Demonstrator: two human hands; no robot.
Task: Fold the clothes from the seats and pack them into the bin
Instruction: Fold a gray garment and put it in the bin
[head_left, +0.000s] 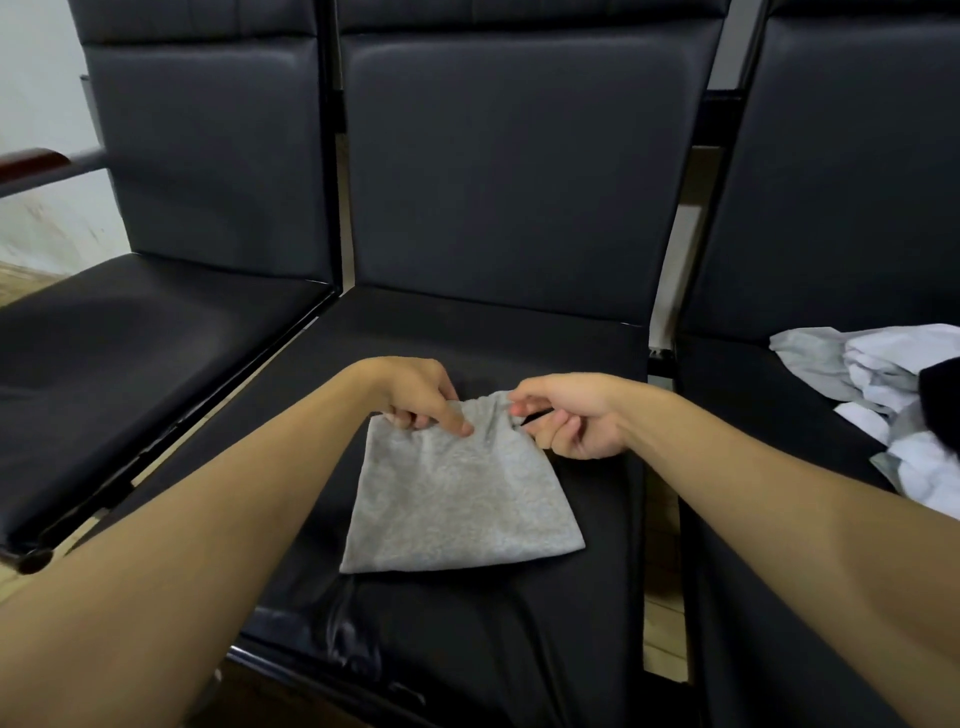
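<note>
A small grey garment lies folded flat on the middle black seat. My left hand pinches its far left corner, index finger lying on the cloth. My right hand pinches the far right corner, where the waistband bunches. No bin is in view.
A heap of white and pale grey clothes with a dark piece on top lies on the right seat. The left seat holds nothing and has a wooden armrest beside it. Gaps separate the three seats.
</note>
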